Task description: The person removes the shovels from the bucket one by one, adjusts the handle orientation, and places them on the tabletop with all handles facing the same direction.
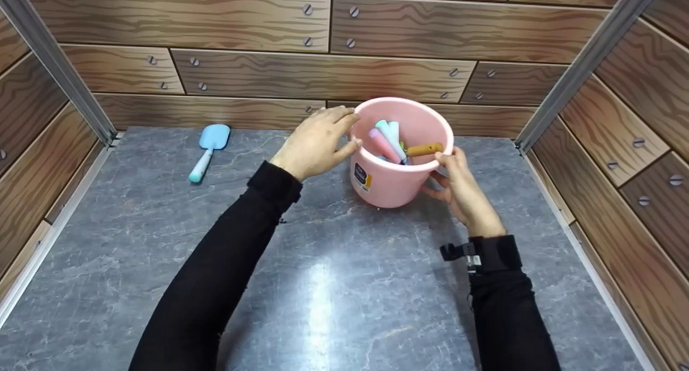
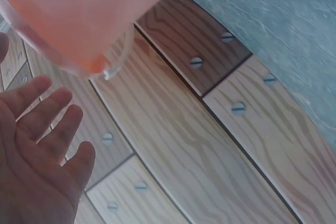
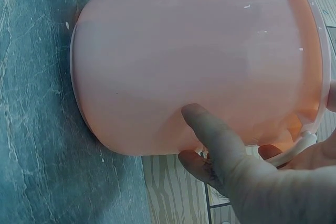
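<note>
A pink plastic bucket point(image 1: 390, 185) stands on the grey floor toward the back right, slightly tilted in the head view. Inside it lie several handled tools, among them a wooden handle point(image 1: 425, 149), a pink-purple handle point(image 1: 385, 145) and a mint and light-blue handle point(image 1: 390, 131); their lower ends are hidden. My right hand point(image 1: 465, 190) grips the bucket at its right rim, fingers against the outer wall, close by the white bail handle point(image 3: 294, 150). At the left rim, my left hand point(image 1: 320, 139) has its fingers extended, fingertips right at the edge.
A small light-blue shovel point(image 1: 214, 137) with a pale handle lies on the floor at the back left. Wood-patterned panels point(image 1: 317, 72) close off the back and both sides, with metal corner posts point(image 1: 584, 72) between them.
</note>
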`<state>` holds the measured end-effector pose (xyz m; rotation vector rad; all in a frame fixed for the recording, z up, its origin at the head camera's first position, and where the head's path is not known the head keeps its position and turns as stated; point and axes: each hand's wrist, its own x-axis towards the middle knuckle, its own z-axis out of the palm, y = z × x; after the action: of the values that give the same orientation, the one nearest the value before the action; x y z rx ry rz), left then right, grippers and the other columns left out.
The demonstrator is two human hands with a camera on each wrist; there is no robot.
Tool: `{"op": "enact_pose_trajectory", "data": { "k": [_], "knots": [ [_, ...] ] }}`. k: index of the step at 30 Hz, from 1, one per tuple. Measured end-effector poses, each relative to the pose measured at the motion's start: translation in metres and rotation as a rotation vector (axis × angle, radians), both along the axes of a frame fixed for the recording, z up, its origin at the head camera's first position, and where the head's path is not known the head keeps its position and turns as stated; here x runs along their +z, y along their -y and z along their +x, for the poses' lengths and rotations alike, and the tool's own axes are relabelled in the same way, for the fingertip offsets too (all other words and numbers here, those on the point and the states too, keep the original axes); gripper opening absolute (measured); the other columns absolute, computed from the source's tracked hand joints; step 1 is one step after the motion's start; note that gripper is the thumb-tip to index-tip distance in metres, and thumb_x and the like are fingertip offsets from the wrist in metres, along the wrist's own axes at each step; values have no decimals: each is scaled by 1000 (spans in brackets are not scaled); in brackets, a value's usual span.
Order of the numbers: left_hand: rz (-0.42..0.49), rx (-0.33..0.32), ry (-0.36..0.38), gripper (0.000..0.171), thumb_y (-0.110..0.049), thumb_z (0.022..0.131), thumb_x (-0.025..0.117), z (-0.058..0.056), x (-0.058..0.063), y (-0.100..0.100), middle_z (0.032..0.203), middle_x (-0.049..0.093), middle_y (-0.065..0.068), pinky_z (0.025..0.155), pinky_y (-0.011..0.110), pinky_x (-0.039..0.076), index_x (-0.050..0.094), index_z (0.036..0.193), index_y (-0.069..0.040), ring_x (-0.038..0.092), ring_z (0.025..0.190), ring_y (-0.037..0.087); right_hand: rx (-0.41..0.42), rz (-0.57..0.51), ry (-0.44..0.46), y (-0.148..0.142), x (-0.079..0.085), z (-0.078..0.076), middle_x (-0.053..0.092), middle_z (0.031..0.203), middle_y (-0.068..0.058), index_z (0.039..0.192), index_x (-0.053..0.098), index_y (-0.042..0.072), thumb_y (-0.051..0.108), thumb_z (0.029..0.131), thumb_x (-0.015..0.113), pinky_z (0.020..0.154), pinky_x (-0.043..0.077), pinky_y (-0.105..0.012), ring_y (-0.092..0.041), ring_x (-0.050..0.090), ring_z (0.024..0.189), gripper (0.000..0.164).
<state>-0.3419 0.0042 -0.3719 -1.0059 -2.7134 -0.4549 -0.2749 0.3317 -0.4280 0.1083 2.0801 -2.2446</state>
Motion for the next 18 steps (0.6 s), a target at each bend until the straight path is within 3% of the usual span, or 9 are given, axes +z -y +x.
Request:
{"op": "enact_pose_trajectory", "data": {
  "k": [10, 18],
  "knots": [
    [-29, -46, 7, 60, -44, 123, 58, -5, 5, -25, 175, 63, 14, 150, 57, 33, 57, 172, -9, 54, 171, 33, 1, 6, -7, 1, -1, 0, 15, 187, -23, 178, 15, 15, 34, 118, 45, 139, 47, -65, -48, 34, 175, 69],
    [-63, -73, 12, 55, -37, 121, 59, -10, 8, -42, 158, 75, 15, 142, 54, 45, 61, 166, -5, 68, 155, 37, 8, 16, 2, 2, 0, -1, 15, 186, -20, 178, 14, 17, 37, 117, 45, 140, 43, -68, -44, 32, 176, 71]
  ]
}}
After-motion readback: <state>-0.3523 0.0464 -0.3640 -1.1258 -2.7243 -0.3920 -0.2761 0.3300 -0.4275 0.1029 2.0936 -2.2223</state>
